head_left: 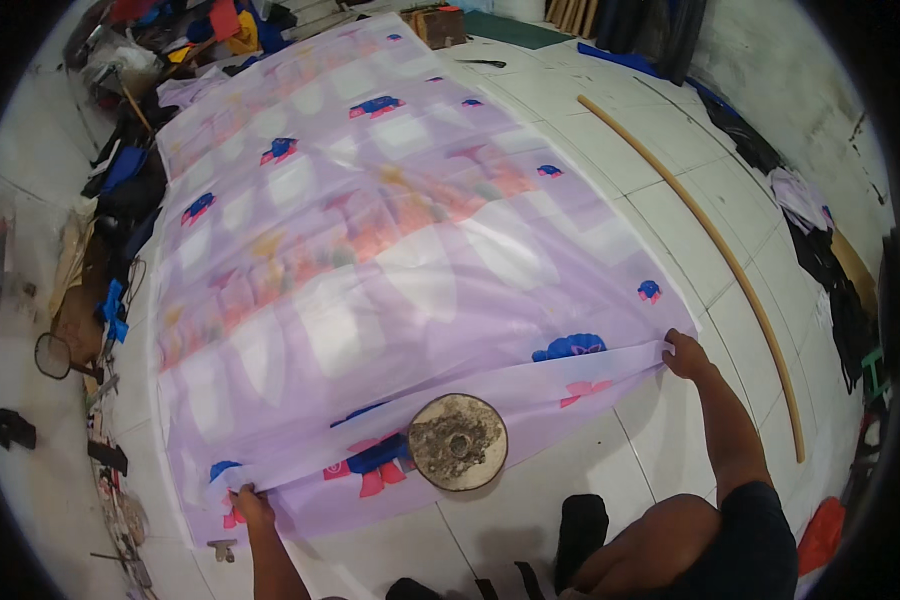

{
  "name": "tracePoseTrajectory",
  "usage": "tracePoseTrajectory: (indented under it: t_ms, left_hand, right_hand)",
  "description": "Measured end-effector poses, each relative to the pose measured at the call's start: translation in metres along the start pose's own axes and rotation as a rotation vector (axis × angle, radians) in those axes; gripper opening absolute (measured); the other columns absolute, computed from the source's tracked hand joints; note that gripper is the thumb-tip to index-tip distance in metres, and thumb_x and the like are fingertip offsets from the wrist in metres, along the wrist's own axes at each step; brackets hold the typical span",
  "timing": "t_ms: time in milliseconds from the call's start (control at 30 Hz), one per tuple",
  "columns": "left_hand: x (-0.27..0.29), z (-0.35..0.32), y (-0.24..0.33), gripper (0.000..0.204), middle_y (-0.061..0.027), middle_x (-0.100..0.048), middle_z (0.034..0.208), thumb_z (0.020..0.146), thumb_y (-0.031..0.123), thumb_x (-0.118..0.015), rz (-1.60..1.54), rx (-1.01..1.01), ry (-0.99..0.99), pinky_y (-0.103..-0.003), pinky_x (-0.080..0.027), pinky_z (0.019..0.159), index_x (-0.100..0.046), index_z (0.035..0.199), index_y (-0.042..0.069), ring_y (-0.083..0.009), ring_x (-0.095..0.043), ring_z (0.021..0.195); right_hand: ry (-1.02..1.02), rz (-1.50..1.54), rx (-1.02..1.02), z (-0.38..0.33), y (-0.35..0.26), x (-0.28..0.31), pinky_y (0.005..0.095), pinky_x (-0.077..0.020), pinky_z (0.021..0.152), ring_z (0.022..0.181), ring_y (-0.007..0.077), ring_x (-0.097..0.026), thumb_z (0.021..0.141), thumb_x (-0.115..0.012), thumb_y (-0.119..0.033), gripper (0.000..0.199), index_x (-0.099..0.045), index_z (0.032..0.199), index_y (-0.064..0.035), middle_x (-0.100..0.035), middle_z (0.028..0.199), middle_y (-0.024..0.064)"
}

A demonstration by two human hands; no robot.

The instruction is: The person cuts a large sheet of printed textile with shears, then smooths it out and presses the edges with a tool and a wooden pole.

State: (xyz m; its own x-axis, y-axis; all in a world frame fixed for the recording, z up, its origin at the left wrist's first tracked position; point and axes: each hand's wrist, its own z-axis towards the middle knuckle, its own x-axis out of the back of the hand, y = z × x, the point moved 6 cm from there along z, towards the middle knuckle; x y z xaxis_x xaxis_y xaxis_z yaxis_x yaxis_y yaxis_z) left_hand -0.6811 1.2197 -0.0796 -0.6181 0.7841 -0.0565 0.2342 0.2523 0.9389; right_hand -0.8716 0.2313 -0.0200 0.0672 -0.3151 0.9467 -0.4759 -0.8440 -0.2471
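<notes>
A wide lilac fabric sheet (390, 320) with blue and pink printed figures lies spread on the floor, its white patches showing through. Near the front, its upper layer is raised in a long fold. My left hand (253, 504) is closed on that layer at the near left. At the right edge, my right hand (687, 356) pinches the other end of the fold. Between my hands, a worn, round, stained disc (458, 442) with a small hub rests on the front of the fabric. A metal clip (222, 550) sits at the near left corner, just below my left hand.
A long curved wooden pole (715, 235) lies on the white tiles to the right. Cloth scraps and clutter (135, 190) line the left side, with a round mirror (53, 355) among them. Dark cloth (842, 290) runs along the right wall. My knee (660, 540) is at the lower edge.
</notes>
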Motion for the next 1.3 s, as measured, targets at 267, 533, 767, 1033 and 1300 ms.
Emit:
tracePoseTrajectory:
  t_ms: [267, 533, 767, 1033, 1300]
  left_hand:
    - [-0.067, -0.07, -0.022, 0.096, -0.0168, -0.05, 0.132, 0.081, 0.015, -0.072, 0.218, 0.099, 0.33, -0.042, -0.056, 0.074, -0.01, 0.153, 0.013, -0.0297, -0.061, 0.107]
    - [0.023, 0.022, -0.005, 0.095, -0.0164, -0.059, 0.112, 0.081, 0.018, -0.068, 0.297, -0.122, 0.377, -0.046, -0.055, 0.073, -0.011, 0.157, 0.015, -0.0275, -0.061, 0.1]
    - [0.071, 0.047, 0.03, 0.09, -0.0194, -0.056, 0.117, 0.081, 0.022, -0.066, 0.368, -0.186, 0.372, -0.046, -0.055, 0.073, -0.018, 0.156, 0.014, -0.0319, -0.06, 0.101]
    - [-0.064, -0.088, 0.031, 0.091, -0.0224, -0.033, 0.151, 0.069, 0.028, -0.077, 1.454, -0.874, -0.335, -0.058, -0.02, 0.116, -0.038, 0.15, 0.016, -0.0438, -0.03, 0.139]
    - [-0.177, -0.162, 0.021, 0.082, -0.0186, -0.056, 0.111, 0.063, 0.022, -0.08, 1.47, -0.728, -0.906, -0.054, -0.027, 0.113, -0.051, 0.139, 0.01, -0.0405, -0.05, 0.11]
  right_hand:
    - [0.13, -0.137, -0.006, -0.033, 0.033, 0.033, 0.0469, -0.0515, 0.084, 0.098, 0.0367, -0.062, 0.084, -0.066, -0.014, 0.019, -0.062, 0.1, -0.0059, -0.065, 0.098, 0.0166]
    - [0.161, -0.123, -0.062, -0.009, -0.006, 0.016, 0.0487, -0.0512, 0.085, 0.093, 0.0389, -0.064, 0.086, -0.065, -0.013, 0.014, -0.064, 0.097, -0.0047, -0.066, 0.1, 0.0182]
    - [0.315, -0.133, -0.008, 0.024, -0.008, 0.003, 0.0493, -0.0506, 0.082, 0.094, 0.0386, -0.063, 0.084, -0.065, -0.011, 0.015, -0.063, 0.097, -0.0035, -0.064, 0.097, 0.0191]
    - [0.115, -0.291, -0.208, -0.004, -0.006, 0.021, 0.048, -0.052, 0.089, 0.109, 0.0355, -0.06, 0.076, -0.079, -0.023, 0.047, -0.059, 0.116, -0.0086, -0.061, 0.113, 0.0161]
    - [0.234, -0.117, 0.151, -0.024, -0.122, 0.05, 0.0482, -0.0484, 0.097, 0.123, 0.0373, -0.051, 0.07, -0.08, -0.017, 0.069, -0.05, 0.132, -0.013, -0.052, 0.133, 0.0155]
